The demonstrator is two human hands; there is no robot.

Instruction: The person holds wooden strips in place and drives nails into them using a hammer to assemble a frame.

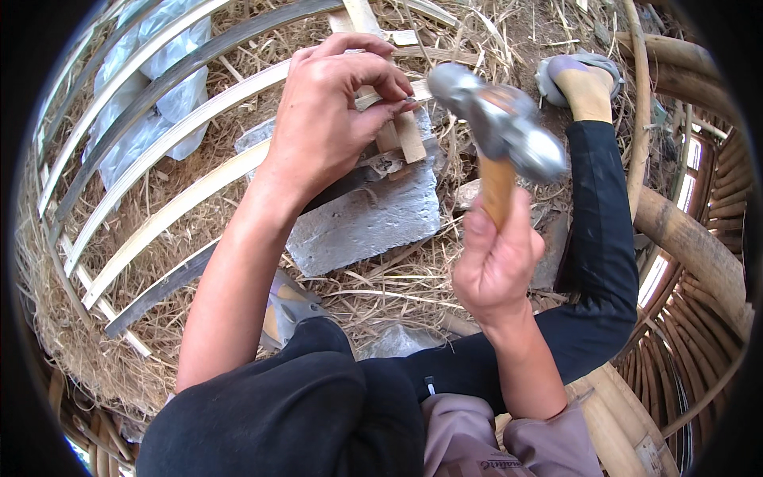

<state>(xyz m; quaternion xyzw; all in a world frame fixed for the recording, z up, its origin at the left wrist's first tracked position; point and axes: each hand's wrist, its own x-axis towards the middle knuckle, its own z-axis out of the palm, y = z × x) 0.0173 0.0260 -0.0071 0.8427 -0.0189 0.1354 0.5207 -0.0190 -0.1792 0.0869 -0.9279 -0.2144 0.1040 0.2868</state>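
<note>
My right hand (494, 270) is wrapped round the wooden handle of a hammer (499, 127). The hammer's metal head is raised and blurred by motion, just right of my left hand (326, 107). Thumb and forefinger of that left hand are pinched together over crossed bamboo strips (409, 137); what lies between the fingertips is too small to make out. Under the crossing sits a rough pale grey block (369, 226), with a dark strip (343, 189) lying across it. Long curved slats (187, 195) run leftward from the crossing, some pale and some dark.
Dry straw (381, 290) covers the ground. A clear plastic bag (159, 103) lies beneath the slats at the far left. My leg in dark trousers (600, 215) stretches along the right, its foot in a grey sandal (584, 75). Thick bamboo poles (691, 254) stand beyond it.
</note>
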